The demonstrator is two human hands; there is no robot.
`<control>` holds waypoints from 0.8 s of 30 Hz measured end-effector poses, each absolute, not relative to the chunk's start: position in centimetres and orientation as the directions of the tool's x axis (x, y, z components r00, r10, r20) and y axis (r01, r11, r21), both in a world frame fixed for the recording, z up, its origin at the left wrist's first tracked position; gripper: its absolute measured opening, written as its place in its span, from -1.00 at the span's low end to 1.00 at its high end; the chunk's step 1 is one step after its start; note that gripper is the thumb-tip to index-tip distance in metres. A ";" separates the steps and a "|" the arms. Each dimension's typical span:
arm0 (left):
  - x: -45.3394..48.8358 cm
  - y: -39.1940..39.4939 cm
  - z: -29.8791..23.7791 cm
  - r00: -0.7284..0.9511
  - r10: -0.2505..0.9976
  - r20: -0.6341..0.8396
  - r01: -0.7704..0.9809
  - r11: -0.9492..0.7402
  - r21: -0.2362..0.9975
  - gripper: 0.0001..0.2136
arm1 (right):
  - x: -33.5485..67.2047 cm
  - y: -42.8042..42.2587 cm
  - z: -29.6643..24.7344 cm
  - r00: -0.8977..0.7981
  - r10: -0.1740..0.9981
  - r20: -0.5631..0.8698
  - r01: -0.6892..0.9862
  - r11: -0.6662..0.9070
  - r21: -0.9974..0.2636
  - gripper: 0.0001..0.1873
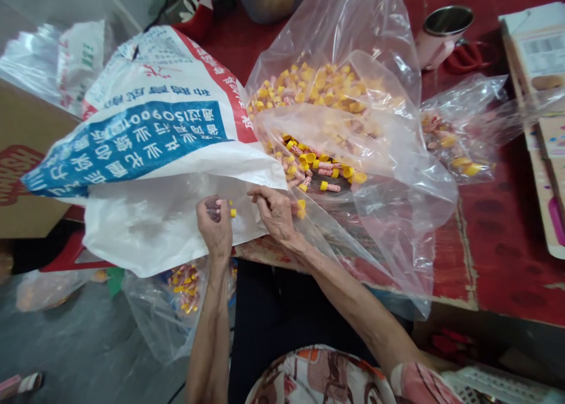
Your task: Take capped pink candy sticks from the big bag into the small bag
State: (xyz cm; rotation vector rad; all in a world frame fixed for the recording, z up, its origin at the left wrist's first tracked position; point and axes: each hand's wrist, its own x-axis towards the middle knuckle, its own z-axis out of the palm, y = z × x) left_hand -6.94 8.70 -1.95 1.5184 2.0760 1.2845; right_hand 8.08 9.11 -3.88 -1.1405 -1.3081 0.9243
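Observation:
My left hand [215, 227] is curled around a small pink piece with a yellow cap [232, 211], just under the lip of a white woven sack [150, 139] printed in blue and red. My right hand [276, 213] pinches a similar yellow-capped piece [301, 209] at the sack's edge. Both hands are inside the mouth of a large clear plastic bag [388, 216]. It holds a heap of pink pieces with yellow caps [313, 86], seen through the film and spilling toward my right hand.
The bags rest on a worn red tabletop [507, 227]. A second clear bag of pieces [459, 127] lies to the right, near a pink mug [444, 33], red-handled scissors [468, 57] and printed cardboard [536, 133]. A cardboard box [26, 174] stands left; another bag of pieces [185, 286] sits below.

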 end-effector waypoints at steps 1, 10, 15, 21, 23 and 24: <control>-6.9 8.7 -1.9 -0.408 0.884 0.227 0.608 0.078 0.790 -0.80 | 8.1 9.1 -3.9 0.077 0.971 0.226 0.108 0.217 -0.970 -0.67; -5.9 7.5 -2.4 -0.461 0.865 0.200 0.495 0.063 0.867 -0.71 | 8.3 9.1 -4.5 0.089 0.959 0.268 0.107 0.258 -0.960 -0.70; -5.3 6.4 -2.1 -0.362 0.932 -0.014 0.280 0.123 0.952 -0.64 | 8.6 8.9 -4.5 0.054 0.976 0.209 0.152 0.199 -0.968 -0.65; -8.8 -0.5 0.5 -0.409 0.861 -0.303 -0.213 0.233 0.949 -0.48 | 9.6 7.7 -3.3 0.065 0.893 0.446 0.287 0.411 -0.865 -0.65; -11.1 -3.8 0.2 -0.504 0.797 -0.332 -0.264 0.223 0.938 -0.51 | 9.8 7.1 -2.5 0.078 0.874 0.479 0.327 0.431 -0.841 -0.66; -12.4 -5.3 -0.3 -0.572 0.741 -0.351 -0.297 0.211 0.931 -0.53 | 9.9 6.7 -2.0 0.102 0.870 0.482 0.337 0.425 -0.840 -0.67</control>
